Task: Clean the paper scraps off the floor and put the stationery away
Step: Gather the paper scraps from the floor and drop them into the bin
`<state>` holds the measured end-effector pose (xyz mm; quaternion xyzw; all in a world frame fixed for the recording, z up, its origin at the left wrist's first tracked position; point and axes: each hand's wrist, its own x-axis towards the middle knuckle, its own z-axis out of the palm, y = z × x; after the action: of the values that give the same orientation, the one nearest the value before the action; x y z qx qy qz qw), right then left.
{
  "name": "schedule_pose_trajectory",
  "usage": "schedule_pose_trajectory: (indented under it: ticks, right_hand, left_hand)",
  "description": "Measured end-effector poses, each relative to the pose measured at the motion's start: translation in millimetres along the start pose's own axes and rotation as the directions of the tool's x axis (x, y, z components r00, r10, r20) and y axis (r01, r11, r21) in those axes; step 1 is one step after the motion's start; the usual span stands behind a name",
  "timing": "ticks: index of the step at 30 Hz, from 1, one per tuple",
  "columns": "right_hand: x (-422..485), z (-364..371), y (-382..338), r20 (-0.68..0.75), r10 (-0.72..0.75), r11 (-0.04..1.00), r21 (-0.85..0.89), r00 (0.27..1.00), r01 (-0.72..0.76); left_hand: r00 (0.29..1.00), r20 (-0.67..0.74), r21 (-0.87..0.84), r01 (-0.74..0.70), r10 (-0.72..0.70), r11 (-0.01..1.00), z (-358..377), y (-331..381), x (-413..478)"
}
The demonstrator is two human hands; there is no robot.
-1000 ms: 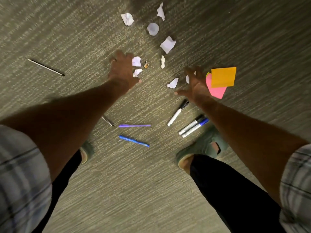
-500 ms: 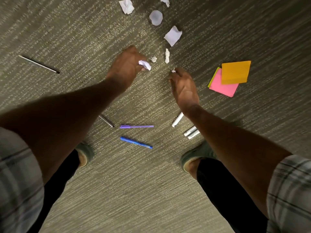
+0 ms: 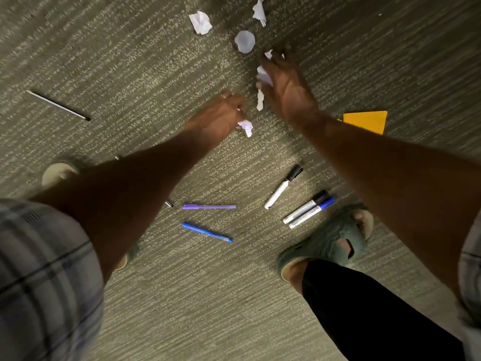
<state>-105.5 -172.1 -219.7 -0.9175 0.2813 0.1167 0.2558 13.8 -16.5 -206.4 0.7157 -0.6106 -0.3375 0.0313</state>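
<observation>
The left hand (image 3: 218, 118) curls its fingers and pinches a crumpled paper scrap (image 3: 246, 126). At 2 o'clock from it, the right hand (image 3: 286, 84) holds a white scrap (image 3: 264, 76) by its thumb. A thin paper strip (image 3: 259, 100) shows between the 2 hands. More scraps (image 3: 200, 22) lie on the carpet (image 3: 130, 61) at 12 o'clock. At 6 o'clock lie a purple pen (image 3: 208, 207), a blue pen (image 3: 207, 231) and 3 markers (image 3: 283, 186). Orange sticky notes (image 3: 364, 122) lie at 3 o'clock.
</observation>
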Motion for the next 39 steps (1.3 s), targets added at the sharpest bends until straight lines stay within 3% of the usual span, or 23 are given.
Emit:
schedule_pose_trajectory:
  ticks: [3, 5, 9, 13, 17, 19, 21, 23, 26, 29, 33, 36, 39]
  right_hand:
    - [-10.0, 15.5, -5.5, 0.155, -0.127, 0.91, -0.375, 0.98, 0.177]
    - [-21.1, 25.2, -12.2, 0.219, -0.19, 0.843, -0.464, 0.957, 0.274]
    - [-50.7, 28.3, -18.4, 0.047, -0.065, 0.989, -0.128, 0.997, 0.071]
    - [-45.9, 15.3, -17.5, -0.012, 0.023, 0.997, -0.07, 1.0, -0.023]
    - [-6.2, -5.6, -24.7, -0.051, -0.104, 0.989, -0.108, 0.993, 0.098]
    - [13.0, -6.9, -23.5, 0.027, -0.136, 0.991, -0.001, 0.99, 0.137]
    - [23.0, -4.6, -31.0, 0.045, -0.164, 0.979, -0.115, 0.985, 0.168]
    - [38.2, -7.0, -32.6, 0.047, -0.148, 0.926, -0.343, 0.988, 0.155]
    - [51.4, -4.6, -28.9, -0.075, -0.148, 0.972, -0.195, 0.986, 0.131]
    - [35.7, -2.4, -35.0, -0.041, -0.052, 0.999, -0.005, 0.998, 0.052]
    - [10.8, 7.5, -36.1, -0.003, 0.052, 0.999, 0.01, 0.999, -0.052]
    - [-14.8, 15.1, -27.9, 0.035, 0.143, 0.988, 0.045, 0.989, -0.145]
    - [-31.6, 14.7, -15.5, 0.085, 0.131, 0.989, 0.058, 0.988, -0.136]
  left_hand:
    - [0.998, -0.003, -0.062, 0.057, -0.057, 0.996, 8.7, -6.2, -12.7]
    - [0.992, -0.022, -0.117, 0.117, -0.121, 0.986, 7.7, -12.5, -17.9]
    - [0.974, -0.06, -0.222, 0.199, -0.217, 0.955, -8.0, -17.4, -22.1]
    - [0.938, -0.238, -0.29, 0.178, -0.251, 0.94, -36.6, -28.1, -17.8]
    - [0.91, -0.311, -0.327, 0.169, -0.274, 0.93, -63.0, -55.1, 14.5]
    - [0.921, -0.278, -0.301, 0.188, -0.274, 0.935, -69.9, -68.5, 33.8]
    - [0.941, -0.249, -0.284, 0.157, -0.23, 0.946, -74.3, -75.1, 45.0]
    - [0.948, -0.24, -0.304, 0.133, -0.211, 0.944, -76.8, -77.1, 48.4]
    - [0.946, -0.26, -0.289, 0.116, -0.194, 0.95, -78.0, -78.1, 46.4]
    - [0.924, -0.306, -0.327, 0.124, -0.229, 0.937, -77.8, -76.4, 45.9]
    - [0.92, -0.288, -0.43, 0.125, -0.267, 0.894, -89.3, -51.8, 62.3]
    - [0.937, -0.286, -0.345, 0.096, -0.202, 0.934, -98.3, -31.2, 88.5]
    - [0.94, -0.249, -0.198, 0.187, -0.234, 0.962, -95.2, -18.7, 118.2]
